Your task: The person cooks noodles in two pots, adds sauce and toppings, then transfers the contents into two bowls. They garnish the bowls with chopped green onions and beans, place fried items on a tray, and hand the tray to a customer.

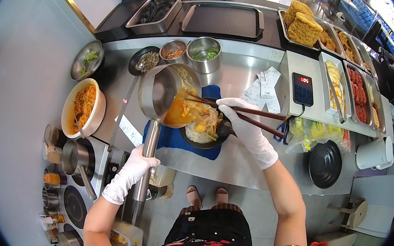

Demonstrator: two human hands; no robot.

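My gloved left hand [137, 167] grips the long steel handle of a saucepan [160, 92]. The pan is tilted over a black bowl [200, 144], and orange broth [175, 114] with solid pieces lies at its lowered rim. In the bowl are white noodles [197, 133] with cooked toppings. My gloved right hand [243, 123] holds dark wooden chopsticks [257, 112], whose tips reach into the food at the pan's rim. A black ladle or spoon [224, 128] rests in the bowl below that hand. Under the bowl lies a blue cloth [208, 154].
Shredded orange vegetables fill a white tub [100, 111] at left. Steel pots of chopped greens [205, 54] and nuts [174, 54] stand behind the saucepan. Paper slips [265, 89] lie on the counter. An empty black bowl [325, 164] and a keypad timer [301, 89] are at right.
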